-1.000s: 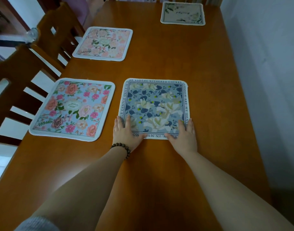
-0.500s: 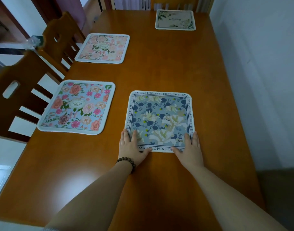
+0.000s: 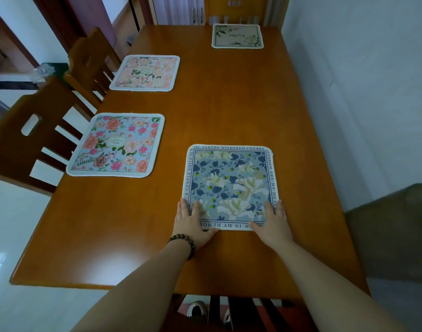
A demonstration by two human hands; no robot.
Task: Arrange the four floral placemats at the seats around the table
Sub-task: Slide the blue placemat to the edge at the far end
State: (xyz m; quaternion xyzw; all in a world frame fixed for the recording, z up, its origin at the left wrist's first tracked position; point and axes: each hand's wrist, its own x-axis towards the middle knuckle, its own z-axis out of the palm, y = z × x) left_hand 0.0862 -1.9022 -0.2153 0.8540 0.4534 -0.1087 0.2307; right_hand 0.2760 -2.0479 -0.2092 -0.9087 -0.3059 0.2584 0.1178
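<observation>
Blue mat (image 3: 230,185) drawn nearer the table (image 3: 229,104) edge than before; left hand (image 3: 192,225) and right hand (image 3: 273,225) flat, fingers straight, pressing near corners. Fourth placement nearly done.

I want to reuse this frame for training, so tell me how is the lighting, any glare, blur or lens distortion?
Head view: dim, soft indoor light; a pale glare patch on the table near its left front; wide-angle bending of table edges and chairs; blue placemat lettering sharp, far cream placemat script too small to read; left hand and right hand unblurred.
</observation>
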